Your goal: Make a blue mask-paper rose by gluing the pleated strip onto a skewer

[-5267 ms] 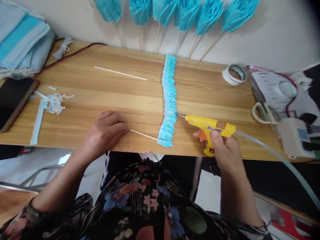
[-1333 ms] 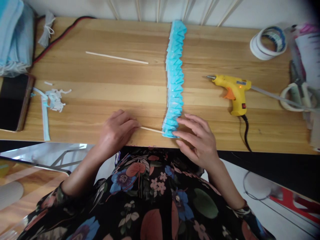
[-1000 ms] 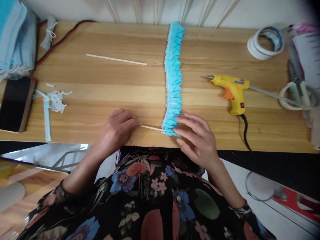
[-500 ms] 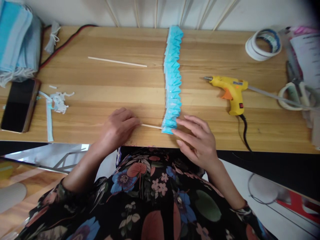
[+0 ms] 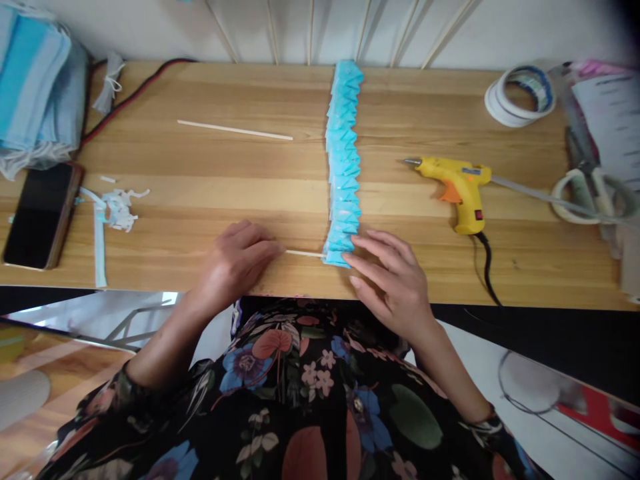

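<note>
A long strip of blue pleated material [image 5: 343,160] runs from the back of the table toward me. My left hand [image 5: 240,257] pinches a thin pale stick [image 5: 305,253], whose right end meets the strip's near end; whether it goes inside I cannot tell. The hand hides the stick's other end. With fingers spread, my right hand [image 5: 393,280] rests its fingertips on the right edge of the strip's near end. A second pale stick [image 5: 235,130] lies farther back on the left.
On the right lie a yellow glue gun [image 5: 467,190] with a black cord, white scissors [image 5: 583,193] and tape rolls [image 5: 517,97]. To the left are a phone [image 5: 43,213], paper scraps [image 5: 120,208] and stacked face masks [image 5: 40,93]. Several sticks lean on the wall.
My left hand has shifted slightly right along with the stick, so a little less of it shows. My right hand stays at the strip's end. The camera view has tilted slightly.
</note>
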Available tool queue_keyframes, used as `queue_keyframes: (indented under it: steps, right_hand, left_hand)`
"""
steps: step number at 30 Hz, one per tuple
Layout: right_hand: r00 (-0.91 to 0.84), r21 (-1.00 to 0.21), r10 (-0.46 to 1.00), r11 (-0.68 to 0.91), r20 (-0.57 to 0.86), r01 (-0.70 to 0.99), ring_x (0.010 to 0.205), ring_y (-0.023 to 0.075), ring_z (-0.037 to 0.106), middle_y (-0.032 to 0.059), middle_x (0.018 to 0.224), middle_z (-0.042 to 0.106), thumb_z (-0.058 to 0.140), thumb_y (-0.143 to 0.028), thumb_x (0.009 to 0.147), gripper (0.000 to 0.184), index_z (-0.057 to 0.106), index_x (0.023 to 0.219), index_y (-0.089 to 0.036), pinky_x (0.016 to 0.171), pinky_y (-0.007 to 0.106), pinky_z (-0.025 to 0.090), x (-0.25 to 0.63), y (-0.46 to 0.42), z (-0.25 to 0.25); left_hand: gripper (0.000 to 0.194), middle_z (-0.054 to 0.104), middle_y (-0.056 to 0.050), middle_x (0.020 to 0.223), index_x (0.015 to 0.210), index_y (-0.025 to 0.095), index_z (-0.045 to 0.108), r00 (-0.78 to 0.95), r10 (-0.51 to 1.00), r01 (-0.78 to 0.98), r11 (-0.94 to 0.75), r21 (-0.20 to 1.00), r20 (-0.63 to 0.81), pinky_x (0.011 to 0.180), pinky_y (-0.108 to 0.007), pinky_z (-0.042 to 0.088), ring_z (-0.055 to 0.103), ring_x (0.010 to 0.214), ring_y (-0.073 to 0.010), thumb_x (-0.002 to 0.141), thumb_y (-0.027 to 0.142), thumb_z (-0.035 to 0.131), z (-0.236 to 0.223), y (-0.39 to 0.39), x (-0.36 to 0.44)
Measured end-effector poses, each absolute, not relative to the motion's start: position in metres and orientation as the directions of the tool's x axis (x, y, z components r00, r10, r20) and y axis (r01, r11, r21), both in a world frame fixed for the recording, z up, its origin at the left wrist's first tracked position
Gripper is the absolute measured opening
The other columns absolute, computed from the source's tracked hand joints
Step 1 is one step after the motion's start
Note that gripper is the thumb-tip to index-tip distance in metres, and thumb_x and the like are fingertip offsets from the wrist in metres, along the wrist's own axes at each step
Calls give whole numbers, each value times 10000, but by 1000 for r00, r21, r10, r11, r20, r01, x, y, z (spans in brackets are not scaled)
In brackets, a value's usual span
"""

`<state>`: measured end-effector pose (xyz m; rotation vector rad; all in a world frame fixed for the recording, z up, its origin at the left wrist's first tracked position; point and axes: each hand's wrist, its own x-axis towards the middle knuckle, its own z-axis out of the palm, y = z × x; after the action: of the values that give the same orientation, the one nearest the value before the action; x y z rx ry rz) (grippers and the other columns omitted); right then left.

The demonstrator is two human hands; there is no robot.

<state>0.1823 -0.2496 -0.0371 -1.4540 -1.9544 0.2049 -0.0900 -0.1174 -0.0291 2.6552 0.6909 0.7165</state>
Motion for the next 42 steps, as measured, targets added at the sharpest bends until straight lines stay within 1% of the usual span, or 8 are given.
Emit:
queue_keyframes:
  steps: [8,13,20,27,31,34,38,42]
  right_hand:
    - [-146,-501,890,372,433,781,1328,326,574,76,1359,687,658,-206,912,441,673,1340,-312,1056,567,523,183,-251,-37]
    - [-138,-495,870,392,473,776,1303,320,589,85,1317,699,654,-168,902,423,684,1306,-293,1045,556,532,183,-252,-35]
    - [-135,-487,881,372,453,790,1315,320,582,81,1350,686,660,-189,911,389,689,1282,-301,1054,566,525,182,-251,-36]
    - [-124,-491,889,354,440,796,1329,320,572,99,1365,678,656,-178,921,403,666,1310,-280,1071,569,512,183,-249,-38]
    - [-128,-481,905,331,406,812,1349,328,557,118,1388,660,654,-198,930,403,654,1329,-257,1093,572,493,182,-249,-38]
    - [-134,-478,908,330,398,814,1360,336,550,131,1417,638,658,-207,930,441,627,1368,-245,1103,578,484,182,-250,-38]
    - [-138,-487,891,360,433,796,1360,328,550,110,1419,636,659,-195,919,510,592,1417,-279,1091,567,497,182,-250,-36]
    - [-162,-477,887,378,434,794,1362,327,545,82,1403,651,656,-189,914,473,630,1370,-311,1078,563,504,182,-251,-35]
  left_hand:
    - [205,719,-71,890,949,192,714,769,516,383,-844,375,377,690,-328,478,620,775,-185,1026,197,525,-30,-117,-90]
    - [173,716,-68,897,969,189,709,776,507,369,-847,383,375,697,-325,469,624,790,-189,1015,167,543,-29,-116,-91]
    - [153,722,-73,905,973,172,707,777,499,362,-853,377,384,714,-327,472,626,796,-191,1008,156,558,-30,-114,-88]
    - [68,718,-83,932,995,153,707,755,516,373,-845,382,404,740,-331,491,628,830,-200,975,170,644,-29,-116,-86]
    - [94,718,-78,925,982,162,703,767,495,360,-859,364,408,725,-321,486,628,827,-196,987,147,611,-29,-116,-85]
    - [123,717,-77,915,984,166,703,772,490,348,-859,374,406,712,-318,479,620,813,-190,993,128,586,-29,-114,-85]
    - [140,719,-77,909,992,169,699,775,488,344,-858,381,401,707,-323,472,617,800,-186,1002,129,565,-30,-113,-85]
    - [146,718,-81,906,1000,170,700,782,483,336,-859,386,395,704,-327,466,621,800,-189,1010,144,557,-32,-113,-86]
